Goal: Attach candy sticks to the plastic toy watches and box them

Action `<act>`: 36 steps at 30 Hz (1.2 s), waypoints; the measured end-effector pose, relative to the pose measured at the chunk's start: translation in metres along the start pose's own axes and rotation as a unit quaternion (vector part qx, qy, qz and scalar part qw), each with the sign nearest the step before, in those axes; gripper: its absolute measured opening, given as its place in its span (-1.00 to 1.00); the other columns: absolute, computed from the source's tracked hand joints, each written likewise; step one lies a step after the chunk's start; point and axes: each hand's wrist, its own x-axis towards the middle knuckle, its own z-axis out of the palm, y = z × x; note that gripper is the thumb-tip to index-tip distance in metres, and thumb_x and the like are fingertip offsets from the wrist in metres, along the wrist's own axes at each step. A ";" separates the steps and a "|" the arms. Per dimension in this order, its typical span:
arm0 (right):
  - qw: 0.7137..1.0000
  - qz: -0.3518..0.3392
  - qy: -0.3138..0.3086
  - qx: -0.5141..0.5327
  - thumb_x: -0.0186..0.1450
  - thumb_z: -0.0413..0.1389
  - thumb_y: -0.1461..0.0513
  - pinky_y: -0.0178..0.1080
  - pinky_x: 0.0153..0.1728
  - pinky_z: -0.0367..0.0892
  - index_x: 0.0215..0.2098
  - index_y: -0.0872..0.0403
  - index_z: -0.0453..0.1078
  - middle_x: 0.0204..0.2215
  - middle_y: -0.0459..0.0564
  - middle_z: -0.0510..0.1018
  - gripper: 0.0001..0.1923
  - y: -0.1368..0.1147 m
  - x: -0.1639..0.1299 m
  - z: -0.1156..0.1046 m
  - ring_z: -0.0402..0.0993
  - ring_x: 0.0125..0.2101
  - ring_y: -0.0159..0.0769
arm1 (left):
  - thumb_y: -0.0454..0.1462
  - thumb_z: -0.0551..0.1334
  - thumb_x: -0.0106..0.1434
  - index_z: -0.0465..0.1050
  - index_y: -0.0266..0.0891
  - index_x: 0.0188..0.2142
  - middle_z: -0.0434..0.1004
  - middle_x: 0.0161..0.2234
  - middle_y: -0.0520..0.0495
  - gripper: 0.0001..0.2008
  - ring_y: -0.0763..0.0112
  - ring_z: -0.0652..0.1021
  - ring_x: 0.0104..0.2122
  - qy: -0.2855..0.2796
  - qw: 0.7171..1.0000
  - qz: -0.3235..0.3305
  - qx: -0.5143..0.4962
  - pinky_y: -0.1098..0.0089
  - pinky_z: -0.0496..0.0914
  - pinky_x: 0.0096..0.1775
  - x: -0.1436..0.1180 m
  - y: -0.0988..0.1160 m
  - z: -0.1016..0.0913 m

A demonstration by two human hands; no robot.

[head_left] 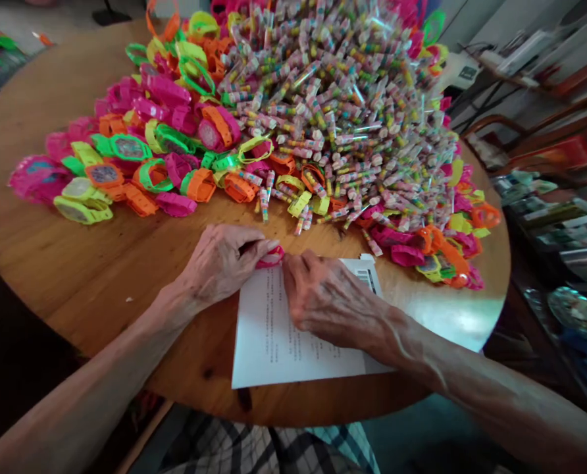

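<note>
Both hands, left hand [222,260] and right hand [326,296], pinch a pink toy watch [270,258] between their fingertips, just above a printed sheet [274,342] (barcode at its corner). Behind them, the round wooden counter [76,263] carries a heap of candy tubes [343,112].

Bare round table [76,276] lies open at the frame's lower left and along the near edge, while heaped toy watches [140,158] and candy tubes [343,112] block the upper half.
</note>
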 end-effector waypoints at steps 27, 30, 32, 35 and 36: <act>0.936 0.239 0.168 0.196 0.55 -0.11 0.08 -0.06 -0.24 0.45 0.33 0.30 0.23 0.06 0.35 0.59 -0.45 -0.010 -0.001 0.046 0.62 -0.12 0.07 | 0.11 0.23 0.32 0.23 -0.24 -0.61 0.05 -0.59 0.08 -0.43 0.53 0.10 -0.54 0.198 0.961 -0.191 0.023 0.38 -0.03 -0.47 -0.069 0.001 -0.055; 0.946 0.234 0.132 0.182 0.56 -0.11 0.11 -0.11 -0.30 0.38 0.23 0.23 0.32 0.06 0.30 0.57 -0.55 -0.012 -0.001 0.039 0.61 -0.14 0.03 | 0.10 0.21 0.32 0.41 -0.25 -0.57 0.19 -0.59 0.05 -0.48 0.48 0.21 -0.54 0.244 0.937 -0.237 0.075 0.39 0.07 -0.46 -0.134 0.003 -0.086; 0.950 0.223 0.119 0.185 0.56 -0.12 0.13 -0.14 -0.34 0.32 0.15 0.21 0.36 0.02 0.26 0.57 -0.60 -0.012 -0.003 0.033 0.59 -0.15 -0.01 | 0.11 0.15 0.33 0.51 -0.22 -0.53 0.33 -0.59 -0.02 -0.47 0.35 0.36 -0.52 0.287 0.876 -0.348 0.169 0.35 0.24 -0.42 -0.182 0.001 -0.101; 0.951 0.211 0.123 0.188 0.56 -0.12 0.16 -0.17 -0.36 0.27 0.04 0.18 0.38 -0.05 0.20 0.56 -0.67 -0.010 -0.004 0.029 0.58 -0.15 -0.06 | 0.04 0.23 0.25 0.63 -0.31 -0.24 0.58 -0.33 -0.29 -0.56 -0.02 0.56 -0.27 0.378 0.724 -0.481 0.319 0.06 0.45 -0.19 -0.231 -0.009 -0.107; 0.951 0.211 0.128 0.187 0.56 -0.11 0.16 -0.17 -0.35 0.27 0.03 0.17 0.38 -0.05 0.19 0.56 -0.68 -0.010 -0.004 0.030 0.57 -0.16 -0.08 | 0.01 0.24 0.24 0.63 -0.36 -0.13 0.60 -0.22 -0.38 -0.53 -0.09 0.58 -0.20 0.393 0.704 -0.488 0.335 -0.02 0.47 -0.11 -0.236 -0.013 -0.104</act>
